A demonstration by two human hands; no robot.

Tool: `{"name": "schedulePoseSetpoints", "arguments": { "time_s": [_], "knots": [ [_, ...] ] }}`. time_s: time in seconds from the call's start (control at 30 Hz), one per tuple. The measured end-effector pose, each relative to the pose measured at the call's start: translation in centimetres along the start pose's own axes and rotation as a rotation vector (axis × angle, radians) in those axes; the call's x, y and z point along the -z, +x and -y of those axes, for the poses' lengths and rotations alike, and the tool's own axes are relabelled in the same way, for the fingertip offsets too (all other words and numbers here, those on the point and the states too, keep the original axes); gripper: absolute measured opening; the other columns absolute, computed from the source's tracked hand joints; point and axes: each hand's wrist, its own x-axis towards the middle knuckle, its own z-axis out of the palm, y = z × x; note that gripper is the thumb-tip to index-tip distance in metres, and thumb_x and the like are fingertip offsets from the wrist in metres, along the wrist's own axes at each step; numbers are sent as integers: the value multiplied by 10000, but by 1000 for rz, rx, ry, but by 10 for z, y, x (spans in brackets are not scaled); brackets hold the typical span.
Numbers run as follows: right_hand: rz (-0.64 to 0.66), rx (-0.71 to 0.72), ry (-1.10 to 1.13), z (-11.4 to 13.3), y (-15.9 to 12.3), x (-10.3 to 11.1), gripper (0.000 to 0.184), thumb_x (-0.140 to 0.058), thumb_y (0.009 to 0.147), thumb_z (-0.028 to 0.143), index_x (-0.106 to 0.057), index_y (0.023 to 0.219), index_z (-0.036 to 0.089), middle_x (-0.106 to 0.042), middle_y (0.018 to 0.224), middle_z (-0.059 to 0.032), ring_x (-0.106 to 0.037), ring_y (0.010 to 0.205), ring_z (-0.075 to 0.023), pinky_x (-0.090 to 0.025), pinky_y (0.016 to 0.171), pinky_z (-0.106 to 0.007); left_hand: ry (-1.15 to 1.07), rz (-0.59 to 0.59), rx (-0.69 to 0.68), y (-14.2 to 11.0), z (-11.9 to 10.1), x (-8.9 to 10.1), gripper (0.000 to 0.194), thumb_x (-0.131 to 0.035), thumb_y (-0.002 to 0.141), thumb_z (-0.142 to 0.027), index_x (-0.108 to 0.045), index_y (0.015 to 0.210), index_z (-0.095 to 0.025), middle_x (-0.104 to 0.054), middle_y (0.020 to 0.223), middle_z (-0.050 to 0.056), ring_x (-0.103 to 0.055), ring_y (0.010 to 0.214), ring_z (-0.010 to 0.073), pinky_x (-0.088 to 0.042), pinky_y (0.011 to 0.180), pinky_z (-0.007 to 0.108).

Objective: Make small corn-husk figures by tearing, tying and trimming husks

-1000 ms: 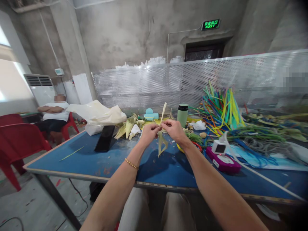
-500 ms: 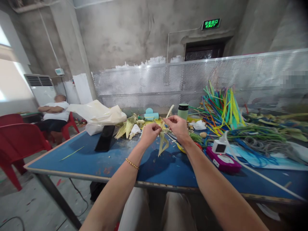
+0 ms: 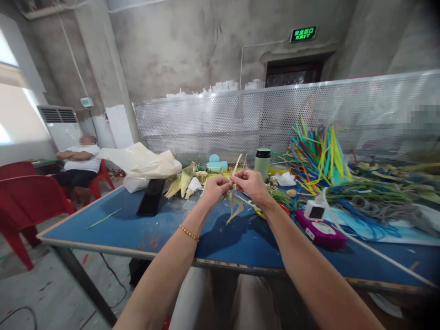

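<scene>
Above the blue table (image 3: pixel 137 233), my two hands meet at the fingertips around a pale, dried corn husk strip (image 3: pixel 235 210). My left hand (image 3: pixel 217 189), with a gold bead bracelet at the wrist, pinches it from the left. My right hand (image 3: pixel 250 184) pinches it from the other side. One narrow end sticks up above the fingers, and a folded, looped part hangs below them. The pinched middle is hidden by my fingers. Scissors (image 3: pixel 258 211) with yellow and red handles lie partly under my right wrist.
A black phone (image 3: pixel 151 197), husks (image 3: pixel 185 179) and a plastic bag (image 3: pixel 147 161) lie left. A green bottle (image 3: pixel 262 162), colourful strips (image 3: pixel 325 158), a purple box (image 3: pixel 320 229) with a white charger and a trailing cable stand right. A person (image 3: pixel 80 158) sits far left.
My right hand moved slightly up and right, away from the left, then came back to it. The upright husk end tilted right and partly returned; the hanging loop swung right.
</scene>
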Motion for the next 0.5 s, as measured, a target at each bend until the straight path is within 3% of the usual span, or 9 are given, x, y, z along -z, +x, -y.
{"name": "schedulePoseSetpoints", "arguments": {
  "time_s": [0.23,0.5],
  "knots": [
    [-14,155,-306,-4,3,-1,179,-632,735,334,-563,652,191,-619,587,-22,-545,528,-141,-418,513,-259,-80,-38,85,-2,-3,1,362,-807,543,-386,-560,606,-130,-444,493,-56,-332,427,34,-222,433,210],
    [46,90,-91,2,-1,-2,174,-643,717,338,-589,724,173,-577,571,8,-490,512,-115,-379,470,-231,-182,49,164,-4,-5,3,350,-806,538,-356,-543,574,-128,-440,489,-45,-340,436,36,-218,443,210]
  ]
}}
